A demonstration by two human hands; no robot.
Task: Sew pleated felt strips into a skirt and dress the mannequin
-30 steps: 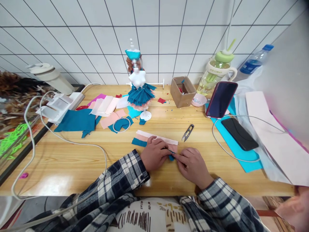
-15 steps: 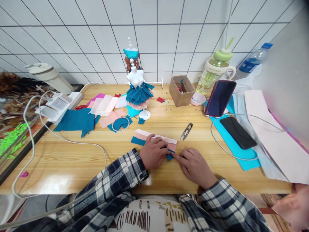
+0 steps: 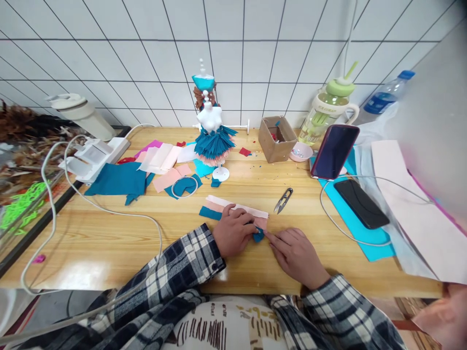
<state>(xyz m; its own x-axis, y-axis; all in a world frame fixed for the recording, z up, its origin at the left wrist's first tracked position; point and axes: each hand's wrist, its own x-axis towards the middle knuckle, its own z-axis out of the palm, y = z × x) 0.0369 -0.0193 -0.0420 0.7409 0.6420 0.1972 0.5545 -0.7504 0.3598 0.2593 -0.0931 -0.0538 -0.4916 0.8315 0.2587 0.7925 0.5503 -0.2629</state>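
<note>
Layered strips of fabric lie slantwise in front of me: a white strip (image 3: 219, 200), a pink strip (image 3: 215, 205) and a blue fabric strip (image 3: 209, 213) nearest me. My left hand (image 3: 233, 233) rests over their middle, its fingers closed on the blue strip and covering part of it. Past those fingers the blue strip's right end (image 3: 259, 236) sticks out, bent toward me. My right hand (image 3: 295, 255) has its index finger stretched to the edge of that end, with the thumb apart and the other fingers loosely curled. Thread snips (image 3: 283, 201) lie just beyond my right hand.
Behind the strips stands a small dress form (image 3: 210, 118) in a ruffled blue skirt. Fabric scraps (image 3: 118, 179) and a white ring (image 3: 184, 195) lie left. A cardboard box (image 3: 278, 146), a bead bowl (image 3: 301, 151), phones (image 3: 361, 203) and a cup (image 3: 326, 112) stand right. A cable (image 3: 120, 213) crosses the left.
The blue strip's right end now shows as a bent, rounded piece beyond my left fingers. My right index finger has drawn slightly back to its edge. The whole view has shifted a little.
</note>
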